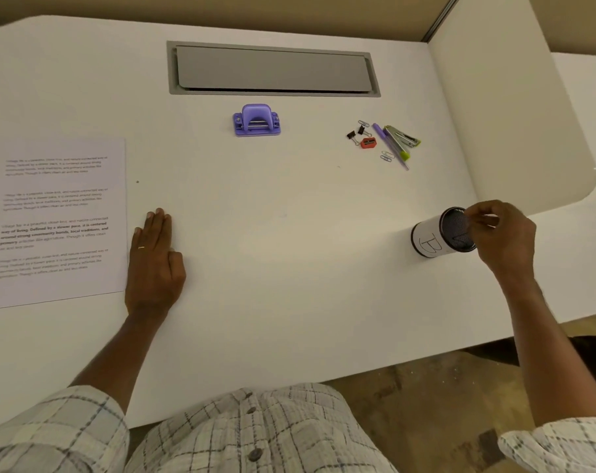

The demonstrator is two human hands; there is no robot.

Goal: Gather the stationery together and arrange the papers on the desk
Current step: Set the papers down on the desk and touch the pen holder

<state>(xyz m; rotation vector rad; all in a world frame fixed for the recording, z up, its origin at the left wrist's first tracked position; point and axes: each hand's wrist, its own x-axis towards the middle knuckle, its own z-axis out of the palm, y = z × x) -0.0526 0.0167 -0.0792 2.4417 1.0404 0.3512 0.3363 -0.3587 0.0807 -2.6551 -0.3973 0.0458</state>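
Note:
A printed paper sheet (56, 220) lies flat at the desk's left. My left hand (155, 261) rests palm down on the desk just right of it, holding nothing. At the right, my right hand (501, 233) grips the rim of a mesh pen cup (431, 238) wrapped in white paper marked "B", tilted toward me. Farther back lies a small pile: a purple pen (390, 145), a green stapler (402, 138), a red sharpener (368, 142), black binder clips (357, 133) and paper clips (387, 156). A purple hole punch (256, 120) sits at mid-desk.
The white desk (272, 250) has a grey cable hatch (272, 69) at the back. A white divider panel (514, 107) stands to the right, close behind the cup. The desk's front edge runs diagonally at the lower right, over a brown floor.

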